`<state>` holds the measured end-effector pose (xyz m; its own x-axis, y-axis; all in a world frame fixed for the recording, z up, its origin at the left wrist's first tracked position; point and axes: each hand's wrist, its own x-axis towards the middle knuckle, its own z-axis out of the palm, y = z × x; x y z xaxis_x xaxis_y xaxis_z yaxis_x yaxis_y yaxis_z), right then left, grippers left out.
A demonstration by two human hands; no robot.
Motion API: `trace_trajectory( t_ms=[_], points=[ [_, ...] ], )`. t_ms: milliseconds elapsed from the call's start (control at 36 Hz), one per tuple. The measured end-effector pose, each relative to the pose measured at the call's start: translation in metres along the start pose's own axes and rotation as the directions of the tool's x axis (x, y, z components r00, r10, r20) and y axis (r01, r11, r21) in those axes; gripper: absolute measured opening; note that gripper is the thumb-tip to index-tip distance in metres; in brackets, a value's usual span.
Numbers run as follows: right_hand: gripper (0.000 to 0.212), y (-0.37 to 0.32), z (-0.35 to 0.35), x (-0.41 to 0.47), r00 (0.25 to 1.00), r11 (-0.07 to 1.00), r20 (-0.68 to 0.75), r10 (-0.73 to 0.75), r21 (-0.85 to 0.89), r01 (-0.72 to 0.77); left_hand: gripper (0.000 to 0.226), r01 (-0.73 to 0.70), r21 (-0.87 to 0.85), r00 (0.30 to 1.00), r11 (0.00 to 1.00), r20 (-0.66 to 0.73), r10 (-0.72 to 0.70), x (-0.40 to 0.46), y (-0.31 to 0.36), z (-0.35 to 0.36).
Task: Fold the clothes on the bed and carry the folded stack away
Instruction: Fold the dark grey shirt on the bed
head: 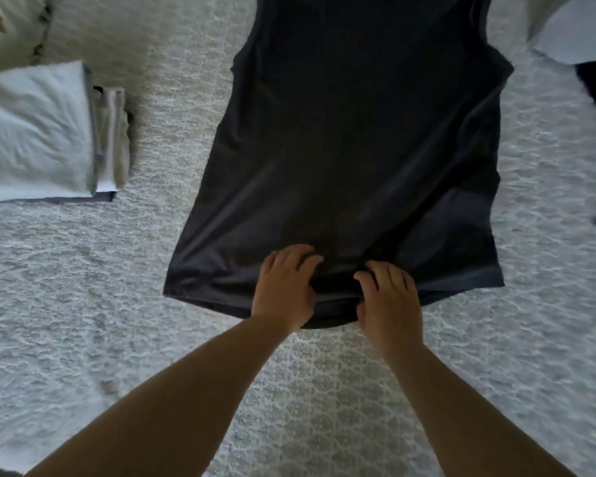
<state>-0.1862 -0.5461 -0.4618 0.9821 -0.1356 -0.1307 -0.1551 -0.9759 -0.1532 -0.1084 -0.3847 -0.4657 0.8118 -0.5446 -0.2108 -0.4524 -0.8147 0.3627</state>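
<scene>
Hem of a dark shirt (351,149), spread flat on the patterned bedspread (83,304), is being pinched by the curled fingers of the left hand (286,287) and the right hand (387,297), side by side. A folded stack (49,132) is lying at left, well apart.

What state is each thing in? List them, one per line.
dark shirt: spread flat on the bed, unfolded, hem nearest the person
left hand: fingers curled, gripping the hem
right hand: fingers curled, gripping the hem
folded stack: folded, lying left of the shirt
</scene>
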Motion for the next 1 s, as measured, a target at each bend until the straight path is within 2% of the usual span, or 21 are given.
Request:
trace_trajectory(
  t_ms=[56,139,194,306,389,472,556,639,750,833,889,944,1000],
  points=[
    [0.051,0.022,-0.001,-0.006,0.996,0.999,-0.086,0.025,0.023,-0.023,0.055,-0.085,-0.023,0.993,0.996,0.076,0.086,0.005,0.030,0.015],
    [0.051,0.063,-0.002,-0.016,0.968,0.987,-0.195,0.157,0.069,-0.146,0.061,-0.191,0.030,0.967,0.981,0.179,0.183,0.017,0.065,0.034],
    [0.057,0.089,-0.001,-0.021,0.949,0.971,-0.206,0.240,0.071,-0.230,0.065,-0.230,0.076,0.953,0.970,0.221,0.209,0.026,0.084,0.043],
    [0.062,0.135,0.003,-0.027,0.916,0.921,-0.120,0.383,0.127,-0.368,0.074,-0.270,0.105,0.948,0.957,0.204,0.245,0.043,0.116,0.057],
    [0.055,0.157,0.003,-0.023,0.919,0.909,-0.067,0.389,0.192,-0.371,0.072,-0.281,0.181,0.948,0.943,0.206,0.243,0.053,0.133,0.068],
    [0.044,0.173,0.003,-0.015,0.935,0.910,-0.046,0.350,0.253,-0.328,0.064,-0.187,0.245,0.970,0.951,0.198,0.140,0.063,0.144,0.075],
    [0.030,0.183,0.002,-0.004,0.899,0.807,0.017,0.437,0.434,-0.400,0.059,-0.127,0.304,0.980,0.944,0.185,0.072,0.067,0.154,0.077],
    [0.024,0.189,0.002,-0.003,0.895,0.778,0.085,0.437,0.465,-0.424,0.057,-0.080,0.341,0.983,0.937,0.181,0.019,0.067,0.164,0.077],
    [0.021,0.192,-0.003,-0.027,0.889,0.754,0.077,0.452,0.500,-0.427,0.062,-0.017,0.257,0.992,0.966,0.126,-0.016,0.066,0.175,0.074],
    [0.023,0.191,-0.002,-0.061,0.881,0.747,0.107,0.461,0.490,-0.450,0.065,-0.119,0.202,0.990,0.972,0.101,0.100,0.058,0.180,0.073],
    [0.022,0.190,-0.001,-0.083,0.878,0.732,0.131,0.460,0.504,-0.459,0.063,-0.205,0.197,0.972,0.959,0.154,0.176,0.051,0.182,0.074],
    [0.019,0.190,-0.001,-0.098,0.866,0.696,0.146,0.479,0.537,-0.476,0.060,-0.210,0.159,0.965,0.965,0.193,0.178,0.044,0.186,0.075],
    [0.016,0.191,-0.003,-0.104,0.854,0.666,0.137,0.502,0.569,-0.483,0.057,-0.208,0.107,0.967,0.972,0.173,0.187,0.038,0.190,0.074]
  ],
)
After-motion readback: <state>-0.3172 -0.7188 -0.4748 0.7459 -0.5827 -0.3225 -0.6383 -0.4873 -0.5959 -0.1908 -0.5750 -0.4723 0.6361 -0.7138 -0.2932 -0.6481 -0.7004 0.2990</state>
